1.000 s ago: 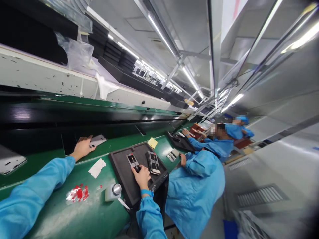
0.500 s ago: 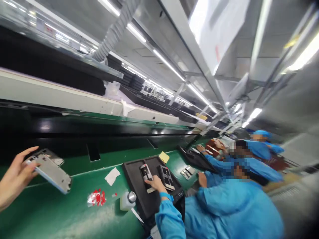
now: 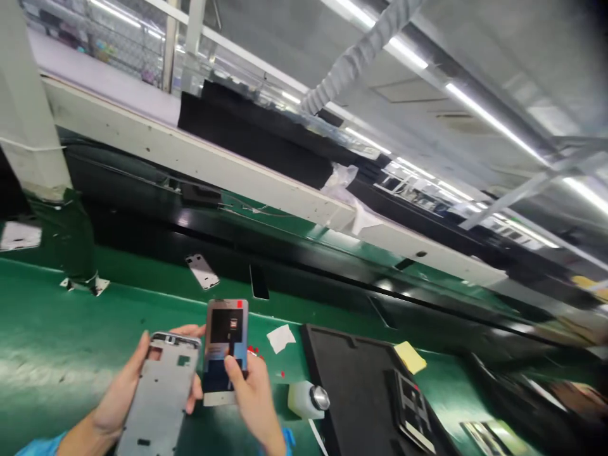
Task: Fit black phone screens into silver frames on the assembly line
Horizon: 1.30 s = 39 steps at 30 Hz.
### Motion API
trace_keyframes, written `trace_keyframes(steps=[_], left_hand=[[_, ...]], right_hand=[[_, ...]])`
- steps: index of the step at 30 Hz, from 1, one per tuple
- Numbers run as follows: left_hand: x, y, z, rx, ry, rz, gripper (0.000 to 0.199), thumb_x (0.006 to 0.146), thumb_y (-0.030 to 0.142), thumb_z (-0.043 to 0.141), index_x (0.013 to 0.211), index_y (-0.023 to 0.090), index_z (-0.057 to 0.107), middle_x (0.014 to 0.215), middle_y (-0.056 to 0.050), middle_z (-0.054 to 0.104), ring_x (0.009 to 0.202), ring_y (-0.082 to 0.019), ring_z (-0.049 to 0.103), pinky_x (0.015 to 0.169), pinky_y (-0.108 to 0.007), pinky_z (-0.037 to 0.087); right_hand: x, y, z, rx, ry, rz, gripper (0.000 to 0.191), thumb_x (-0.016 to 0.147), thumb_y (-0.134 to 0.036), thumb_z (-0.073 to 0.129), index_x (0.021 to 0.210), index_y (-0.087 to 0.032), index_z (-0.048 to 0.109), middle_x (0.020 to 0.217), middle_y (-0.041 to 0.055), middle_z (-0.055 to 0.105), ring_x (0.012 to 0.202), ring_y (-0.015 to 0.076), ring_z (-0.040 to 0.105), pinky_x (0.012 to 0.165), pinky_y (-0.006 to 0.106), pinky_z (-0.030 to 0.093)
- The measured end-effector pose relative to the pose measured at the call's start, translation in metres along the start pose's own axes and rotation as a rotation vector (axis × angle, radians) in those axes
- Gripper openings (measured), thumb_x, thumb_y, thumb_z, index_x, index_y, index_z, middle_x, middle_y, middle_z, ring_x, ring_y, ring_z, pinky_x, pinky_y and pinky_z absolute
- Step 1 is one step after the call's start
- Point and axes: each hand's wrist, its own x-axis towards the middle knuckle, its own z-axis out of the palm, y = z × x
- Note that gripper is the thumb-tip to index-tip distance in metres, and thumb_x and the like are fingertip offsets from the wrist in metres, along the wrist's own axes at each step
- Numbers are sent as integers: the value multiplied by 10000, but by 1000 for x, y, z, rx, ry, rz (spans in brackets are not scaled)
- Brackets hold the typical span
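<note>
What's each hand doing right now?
Left hand: closed on a metal phone frame.
Right hand: closed on a phone panel.

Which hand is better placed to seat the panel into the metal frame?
Right. The right hand holds the display panel upright, beside the metal phone frame that the left hand cradles underneath, so the left is busy steadying.
</note>
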Motion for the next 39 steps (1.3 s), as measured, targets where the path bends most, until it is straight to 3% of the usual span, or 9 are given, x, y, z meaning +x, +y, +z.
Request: trace_keyframes(steps=[5, 8, 11, 15, 19, 24, 28, 33, 39], left_hand=[[4, -2, -21, 168, -174, -121, 1202, 957, 839, 463, 1677, 92, -144, 1028, -209, 759, 870, -272, 734, 854, -368, 521], [9, -4, -34, 349, -181, -7, 1063, 1002, 782, 446, 1705, 89, 50, 1073, -182, 746, 944, -260, 709, 919, -372, 522], [18, -12, -41, 634, -242, 147, 746, 1060, 696, 398, 1660, 255, 371, 1260, -135, 709, 1060, -240, 681, 1012, -352, 501], [31, -19, -45, 1141, -344, 442, 612, 1109, 587, 351, 1689, 401, 287, 1645, -72, 451, 1363, -261, 561, 1194, -351, 394], [38, -21, -40, 1435, -436, 631, 660, 1121, 519, 345, 1725, 337, 154, 1758, -89, 219, 1613, -290, 245, 1281, -378, 303], [42, -24, -38, 1515, -527, 602, 658, 1121, 487, 356, 1723, 313, 153, 1780, -87, 115, 1629, -274, 210, 1283, -360, 301], [46, -22, -48, 1519, -437, 570, 615, 1113, 499, 363, 1692, 306, 285, 1731, -127, 246, 1578, -325, 304, 1278, -428, 291], [42, -19, -56, 1328, -157, 487, 659, 1085, 628, 355, 1679, 344, 336, 1409, -132, 603, 1304, -319, 559, 1148, -436, 394], [40, -25, -23, 745, 111, 168, 945, 931, 838, 506, 1634, 217, 394, 1175, -147, 714, 1039, -314, 684, 971, -429, 519]], right_hand=[[-4, 7, 47, 126, -46, 51, 597, 1017, -723, 501, 995, -156, 685, 884, 88, 699, 818, 201, 648, 726, 310, 550], [-4, 2, 43, 81, 109, -93, 384, 1093, -482, 513, 1358, -212, 579, 1251, 103, 694, 1112, 192, 672, 933, 333, 563], [0, -6, 41, -35, 232, -249, 356, 1107, -329, 506, 1458, -287, 543, 1479, 82, 590, 1309, 184, 600, 1080, 366, 519], [7, -16, 38, 196, 233, -285, 406, 1106, -287, 530, 1510, -320, 500, 1556, 62, 539, 1409, 178, 550, 1200, 402, 457], [11, -24, 31, 470, 239, -276, 266, 1084, -343, 588, 1325, -233, 606, 1423, 100, 632, 1361, 215, 602, 1176, 425, 479], [17, -26, 25, 484, 379, -267, 172, 1061, -318, 619, 937, -203, 587, 1052, 50, 669, 1054, 171, 683, 970, 336, 534], [16, -1, 10, 319, 344, -264, 176, 1081, -308, 550, 939, -205, 543, 1130, 73, 640, 1117, 169, 644, 999, 343, 507], [7, 77, -30, -222, 352, -29, 272, 1060, -393, 444, 882, -200, 519, 1194, 168, 611, 1196, 240, 603, 1017, 423, 483], [7, 137, -47, -515, 272, 123, 183, 1016, -317, 486, 917, -180, 556, 1467, 238, 526, 1440, 359, 415, 1158, 585, 249]])
